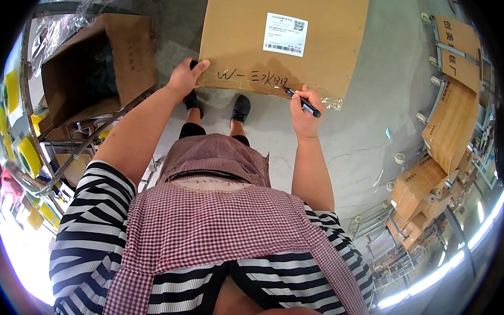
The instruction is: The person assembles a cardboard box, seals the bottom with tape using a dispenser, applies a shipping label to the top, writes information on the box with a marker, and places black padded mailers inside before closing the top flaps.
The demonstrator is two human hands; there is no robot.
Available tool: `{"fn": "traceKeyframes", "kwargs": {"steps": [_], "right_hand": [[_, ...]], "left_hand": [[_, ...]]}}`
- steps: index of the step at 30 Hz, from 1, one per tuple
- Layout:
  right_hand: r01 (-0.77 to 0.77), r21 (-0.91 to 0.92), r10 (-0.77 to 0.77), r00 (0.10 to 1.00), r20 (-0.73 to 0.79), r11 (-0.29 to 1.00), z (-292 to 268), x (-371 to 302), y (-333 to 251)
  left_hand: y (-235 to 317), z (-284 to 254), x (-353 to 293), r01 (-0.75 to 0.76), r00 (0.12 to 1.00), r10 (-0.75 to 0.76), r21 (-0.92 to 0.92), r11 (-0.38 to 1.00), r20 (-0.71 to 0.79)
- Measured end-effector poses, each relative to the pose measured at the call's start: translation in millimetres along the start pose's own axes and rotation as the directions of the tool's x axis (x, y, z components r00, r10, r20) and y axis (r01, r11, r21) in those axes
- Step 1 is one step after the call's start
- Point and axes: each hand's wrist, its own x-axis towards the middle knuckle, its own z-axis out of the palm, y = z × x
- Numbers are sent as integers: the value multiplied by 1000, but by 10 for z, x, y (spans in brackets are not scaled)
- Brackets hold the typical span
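Note:
A large brown cardboard box [236, 30] lies in front of me, with clear tape along its near edge. Black handwriting runs across the cardboard close to that edge. On the box's upper face sits a white printed label [286, 34] with a barcode and a square code. My right hand [307, 115] grips a black marker pen [304, 104], its tip at the right end of the writing. At the box's near left corner, my left hand [184, 79] has its thumb over the edge and holds something small and black, perhaps the pen's cap; its other fingers are mostly hidden.
An open cardboard box [132, 56] stands at the left, beside a metal rack with rolls of yellow tape [29, 156]. More cardboard boxes [453, 122] line wheeled racks on the right. Grey concrete floor [351, 137] lies between, under my feet.

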Motion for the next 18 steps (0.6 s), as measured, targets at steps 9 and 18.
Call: {"fn": "traceKeyframes", "kwargs": {"steps": [9, 18], "right_hand": [[-105, 106, 114, 990, -84, 989, -103, 34, 36], [-15, -29, 13, 998, -56, 999, -101, 34, 34]], "left_hand": [[51, -2, -49, -10, 1000, 11, 41, 999, -22], [54, -18, -47, 20, 1000, -21, 30, 999, 11]]}}
